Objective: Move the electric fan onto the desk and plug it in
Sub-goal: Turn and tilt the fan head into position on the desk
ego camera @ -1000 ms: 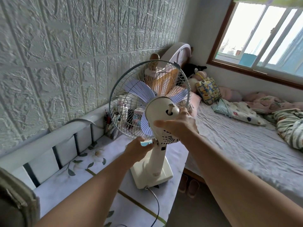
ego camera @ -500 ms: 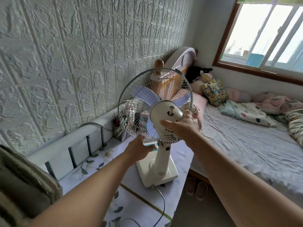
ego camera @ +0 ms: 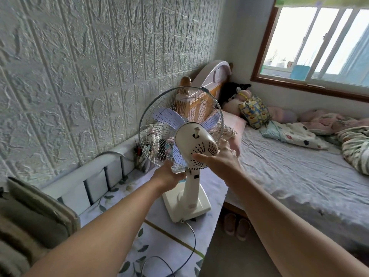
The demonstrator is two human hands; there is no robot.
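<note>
Tilted further upward now, the fan [ego camera: 196, 150] stands on the table [ego camera: 159, 242]; left grip [ego camera: 168, 175] clasps its neck, right grip [ego camera: 223, 160] cups the motor housing.

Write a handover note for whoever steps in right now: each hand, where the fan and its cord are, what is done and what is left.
Left hand: grip closed around the neck of the fan, just under the wire guard.
Right hand: cupped on the rear motor housing, thumb across the vents.
Fan: upright, base flat on the desk near the bed-side edge, facing away from the person.
Cord: runs from the base in a loose loop across the desk toward the person; plug and socket out of view.
Done: fan is on the desk.
Left: let go, find the plug end, plug it in.
</note>
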